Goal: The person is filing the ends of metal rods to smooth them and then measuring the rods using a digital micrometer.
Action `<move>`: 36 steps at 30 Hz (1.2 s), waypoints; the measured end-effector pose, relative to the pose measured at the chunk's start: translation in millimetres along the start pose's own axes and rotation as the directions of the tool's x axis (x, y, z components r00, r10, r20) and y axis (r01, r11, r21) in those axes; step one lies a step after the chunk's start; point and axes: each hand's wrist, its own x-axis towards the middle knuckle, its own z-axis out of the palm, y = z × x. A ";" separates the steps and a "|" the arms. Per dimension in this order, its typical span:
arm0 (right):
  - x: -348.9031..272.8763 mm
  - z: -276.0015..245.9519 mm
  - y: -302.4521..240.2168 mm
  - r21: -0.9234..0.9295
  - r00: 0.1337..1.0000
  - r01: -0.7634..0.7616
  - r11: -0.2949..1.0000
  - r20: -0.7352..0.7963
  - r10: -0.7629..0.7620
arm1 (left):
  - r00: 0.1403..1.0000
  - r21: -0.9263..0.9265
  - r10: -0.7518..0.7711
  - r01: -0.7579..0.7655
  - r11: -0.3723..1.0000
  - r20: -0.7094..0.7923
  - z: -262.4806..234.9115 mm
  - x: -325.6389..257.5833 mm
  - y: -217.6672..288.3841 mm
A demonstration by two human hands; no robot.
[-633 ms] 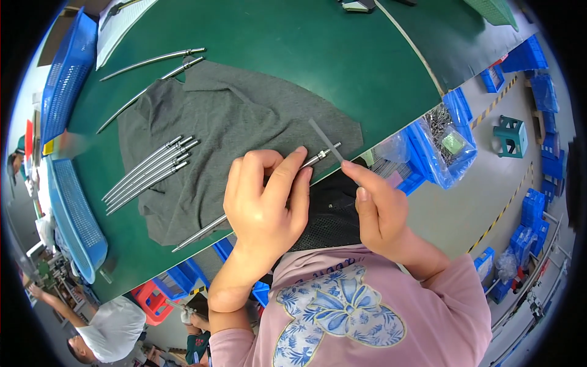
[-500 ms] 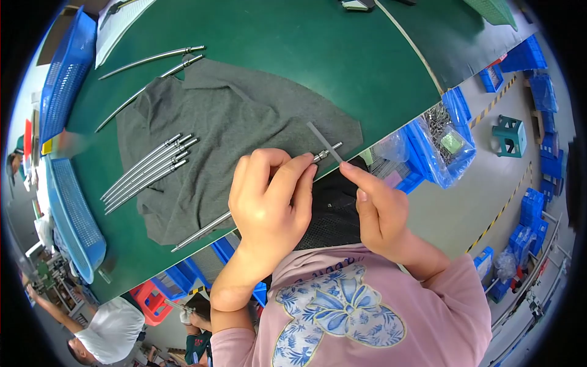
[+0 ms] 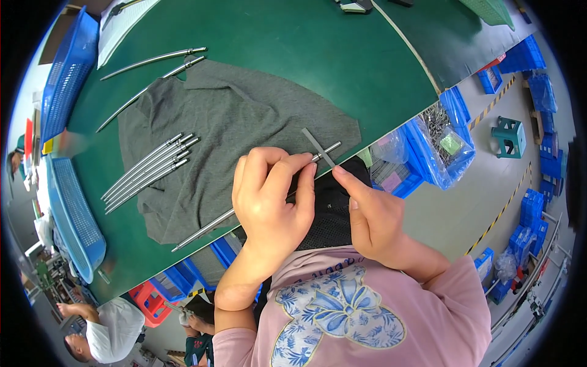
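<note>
My left hand (image 3: pixel 272 196) is closed around a long, thin metal rod (image 3: pixel 205 231), pinching it near its stepped right end. The rod lies slanted above the front edge of the table, its far end at the lower left. Between the fingers of my right hand (image 3: pixel 374 217) is a flat, narrow grey strip, resembling a small file (image 3: pixel 317 147). It crosses the rod just beyond my left fingertips and seems to touch it. Beneath the work is a crumpled grey cloth (image 3: pixel 244 122). Several similar rods (image 3: pixel 150 171) lie side by side on its left part.
Two more rods (image 3: pixel 153 60) rest at the upper left of the green table (image 3: pixel 293 49). Blue baskets (image 3: pixel 76 214) line its left side. Blue bins, one with a plastic-lined heap of metal parts (image 3: pixel 435 131), stand beyond the right edge. A co-worker (image 3: pixel 113 330) is at lower left.
My right hand and the grey strip have shifted slightly left and down along the rod. My left hand has barely moved. The co-worker's arm at lower left has changed position.
</note>
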 end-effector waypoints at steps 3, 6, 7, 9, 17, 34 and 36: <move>0.0 5.1 2.4 0.030 0.993 0.050 0.998 -0.112 -0.046 | 1.000 0.012 -0.003 0.003 1.000 -0.005 0.2 -0.2 1.0; -1.2 2.5 1.5 0.000 0.997 0.038 0.999 -0.073 -0.038 | 1.000 0.005 -0.001 0.001 1.000 -0.002 0.4 -0.8 0.6; -1.2 2.2 1.9 -0.011 0.997 0.052 0.999 -0.064 -0.053 | 1.000 -0.001 -0.006 0.006 1.000 0.002 0.5 -0.5 0.1; -0.7 0.6 0.7 -0.019 0.996 0.064 0.998 -0.054 -0.065 | 1.000 -0.007 -0.013 0.013 1.000 0.008 0.0 0.3 0.3; 1.5 -6.5 -7.9 -0.046 0.997 0.057 0.997 0.062 -0.054 | 0.999 0.012 -0.003 0.003 1.000 -0.037 4.8 0.5 0.4; 3.6 -8.7 -6.4 -0.040 0.996 0.068 0.997 0.059 -0.066 | 0.993 0.021 0.066 -0.064 0.998 -0.102 8.4 -1.4 -2.0; 3.8 -6.4 -2.0 -0.060 0.994 0.080 0.995 0.073 -0.076 | 0.992 0.026 0.055 -0.052 0.998 -0.114 10.8 -1.1 -4.5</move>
